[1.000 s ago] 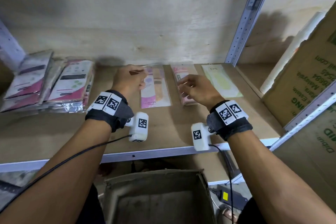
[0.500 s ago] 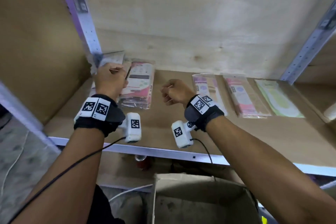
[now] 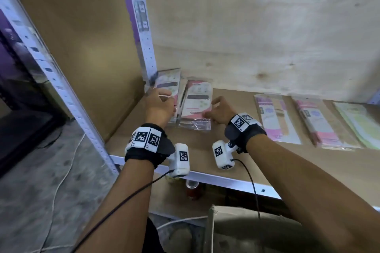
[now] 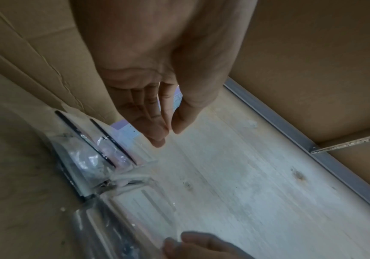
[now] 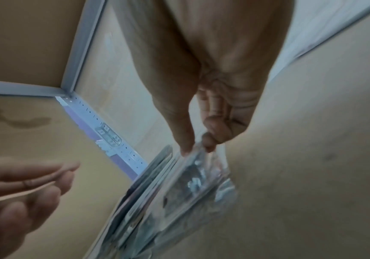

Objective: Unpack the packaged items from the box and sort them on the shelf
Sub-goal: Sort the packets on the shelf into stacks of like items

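From the head view the right hand (image 3: 219,111) pinches the near corner of the right packet stack (image 3: 197,103) on the shelf (image 3: 236,150), the left hand (image 3: 159,107) hovers loose-fingered just left, while the left wrist view shows its fingers (image 4: 153,122) straight, holding nothing, and the right wrist view shows thumb and fingertips (image 5: 208,143) nipping the plastic edge.

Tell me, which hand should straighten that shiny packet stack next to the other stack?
Probably the right hand. In the right wrist view its thumb and fingers already pinch the near stack's plastic edge. The left hand is open near the corner stack, holding nothing.
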The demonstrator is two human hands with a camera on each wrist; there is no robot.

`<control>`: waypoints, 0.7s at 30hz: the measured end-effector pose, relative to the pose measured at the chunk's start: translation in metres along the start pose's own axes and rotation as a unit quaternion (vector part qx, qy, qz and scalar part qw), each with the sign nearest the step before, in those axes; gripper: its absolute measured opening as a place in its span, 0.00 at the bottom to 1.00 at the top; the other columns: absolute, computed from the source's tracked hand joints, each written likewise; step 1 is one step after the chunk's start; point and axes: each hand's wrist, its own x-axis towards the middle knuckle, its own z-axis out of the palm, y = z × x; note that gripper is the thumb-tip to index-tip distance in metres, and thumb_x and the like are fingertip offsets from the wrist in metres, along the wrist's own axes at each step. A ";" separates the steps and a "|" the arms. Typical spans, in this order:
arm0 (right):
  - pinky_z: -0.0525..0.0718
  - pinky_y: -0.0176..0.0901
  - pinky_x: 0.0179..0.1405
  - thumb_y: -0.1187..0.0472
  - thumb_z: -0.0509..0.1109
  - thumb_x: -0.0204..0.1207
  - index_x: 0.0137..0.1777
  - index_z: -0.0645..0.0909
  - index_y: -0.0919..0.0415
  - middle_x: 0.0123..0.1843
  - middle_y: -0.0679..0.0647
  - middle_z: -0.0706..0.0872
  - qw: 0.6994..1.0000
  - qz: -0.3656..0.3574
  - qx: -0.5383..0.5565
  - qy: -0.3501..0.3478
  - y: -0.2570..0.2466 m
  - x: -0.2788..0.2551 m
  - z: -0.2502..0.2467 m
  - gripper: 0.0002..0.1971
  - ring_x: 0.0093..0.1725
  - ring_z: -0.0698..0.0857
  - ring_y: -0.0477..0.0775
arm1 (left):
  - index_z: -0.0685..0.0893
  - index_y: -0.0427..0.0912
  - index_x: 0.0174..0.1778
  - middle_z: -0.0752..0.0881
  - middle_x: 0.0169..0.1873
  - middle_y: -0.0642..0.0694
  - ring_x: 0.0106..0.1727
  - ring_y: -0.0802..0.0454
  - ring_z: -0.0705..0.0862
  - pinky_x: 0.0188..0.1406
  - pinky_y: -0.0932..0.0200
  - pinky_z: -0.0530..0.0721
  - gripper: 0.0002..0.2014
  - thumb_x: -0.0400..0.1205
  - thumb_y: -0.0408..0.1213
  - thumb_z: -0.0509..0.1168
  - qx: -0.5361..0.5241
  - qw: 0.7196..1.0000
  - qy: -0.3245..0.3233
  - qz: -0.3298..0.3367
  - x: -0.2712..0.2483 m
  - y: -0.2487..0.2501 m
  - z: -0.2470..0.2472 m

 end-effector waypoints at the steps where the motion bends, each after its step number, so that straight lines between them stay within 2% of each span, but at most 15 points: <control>1: 0.78 0.39 0.21 0.71 0.77 0.73 0.60 0.68 0.62 0.36 0.57 0.82 0.999 -0.006 0.053 -0.003 0.001 -0.006 -0.006 0.22 0.23 0.80 0.49 | 0.82 0.47 0.51 0.88 0.37 0.45 0.33 0.45 0.89 0.46 0.39 0.92 0.08 0.81 0.30 0.63 0.001 1.000 -0.010 -0.001 0.000 -0.001 0.001; 3: 0.78 0.37 0.22 0.78 0.71 0.75 0.64 0.67 0.57 0.36 0.56 0.82 0.990 -0.028 0.140 -0.011 0.003 -0.023 -0.018 0.25 0.25 0.79 0.48 | 0.78 0.52 0.51 0.89 0.43 0.42 0.45 0.39 0.90 0.53 0.37 0.89 0.11 0.79 0.30 0.61 0.029 0.999 -0.027 0.003 -0.002 -0.004 0.005; 6: 0.75 0.38 0.23 0.77 0.69 0.76 0.64 0.79 0.63 0.36 0.56 0.84 0.978 -0.050 0.202 -0.012 0.001 -0.051 -0.037 0.18 0.25 0.76 0.48 | 0.79 0.49 0.63 0.85 0.57 0.41 0.59 0.40 0.85 0.62 0.48 0.84 0.21 0.77 0.25 0.63 0.134 0.987 -0.070 0.045 -0.004 -0.005 0.011; 7: 0.76 0.38 0.24 0.75 0.68 0.78 0.63 0.81 0.66 0.37 0.56 0.84 0.970 -0.045 0.237 -0.014 -0.001 -0.060 -0.044 0.15 0.24 0.77 0.48 | 0.79 0.49 0.68 0.82 0.62 0.40 0.62 0.41 0.81 0.63 0.52 0.81 0.25 0.76 0.25 0.65 0.196 0.974 -0.089 0.066 -0.006 -0.004 0.013; 10: 0.79 0.34 0.23 0.74 0.67 0.80 0.57 0.82 0.70 0.38 0.58 0.82 0.940 -0.025 0.340 -0.016 -0.012 -0.079 -0.067 0.08 0.21 0.77 0.47 | 0.76 0.58 0.75 0.73 0.68 0.40 0.70 0.36 0.69 0.72 0.47 0.69 0.33 0.75 0.34 0.73 0.334 0.925 -0.137 0.120 -0.019 0.007 0.023; 12: 0.79 0.34 0.23 0.72 0.67 0.81 0.51 0.82 0.68 0.39 0.59 0.79 0.924 -0.017 0.381 -0.028 -0.017 -0.090 -0.081 0.03 0.26 0.75 0.49 | 0.79 0.60 0.72 0.73 0.66 0.43 0.69 0.40 0.67 0.71 0.49 0.66 0.31 0.72 0.43 0.78 0.342 0.912 -0.150 0.171 -0.031 0.016 0.034; 14: 0.78 0.35 0.23 0.69 0.68 0.81 0.49 0.81 0.67 0.41 0.61 0.74 0.908 -0.011 0.416 -0.036 -0.019 -0.100 -0.096 0.02 0.30 0.74 0.50 | 0.86 0.56 0.62 0.79 0.63 0.45 0.65 0.43 0.71 0.65 0.51 0.69 0.20 0.74 0.43 0.78 0.299 0.913 -0.138 0.242 -0.044 0.025 0.046; 16: 0.77 0.35 0.24 0.64 0.67 0.82 0.49 0.81 0.65 0.40 0.61 0.77 0.893 -0.014 0.448 -0.036 -0.018 -0.109 -0.114 0.04 0.30 0.75 0.51 | 0.89 0.47 0.52 0.85 0.53 0.44 0.56 0.46 0.77 0.55 0.52 0.73 0.10 0.77 0.44 0.75 0.229 0.921 -0.108 0.295 -0.054 0.036 0.059; 17: 0.76 0.36 0.25 0.61 0.66 0.84 0.49 0.80 0.63 0.38 0.59 0.80 0.888 -0.021 0.459 -0.033 -0.016 -0.114 -0.125 0.05 0.30 0.76 0.51 | 0.88 0.43 0.48 0.86 0.49 0.44 0.51 0.47 0.79 0.51 0.53 0.75 0.09 0.79 0.45 0.74 0.191 0.927 -0.097 0.308 -0.057 0.041 0.064; 19: 0.75 0.37 0.25 0.56 0.65 0.85 0.49 0.78 0.62 0.35 0.56 0.84 0.888 -0.037 0.458 -0.024 -0.012 -0.121 -0.146 0.08 0.30 0.77 0.52 | 0.91 0.42 0.50 0.87 0.42 0.47 0.42 0.52 0.82 0.42 0.56 0.77 0.11 0.79 0.45 0.73 0.104 0.936 -0.102 0.320 -0.065 0.051 0.076; 21: 0.73 0.38 0.26 0.57 0.65 0.85 0.53 0.79 0.62 0.35 0.55 0.84 0.907 -0.059 0.417 0.001 -0.002 -0.127 -0.162 0.08 0.31 0.78 0.52 | 0.92 0.44 0.52 0.91 0.40 0.45 0.39 0.54 0.83 0.39 0.53 0.81 0.10 0.80 0.45 0.74 0.022 0.944 -0.142 0.296 -0.073 0.057 0.090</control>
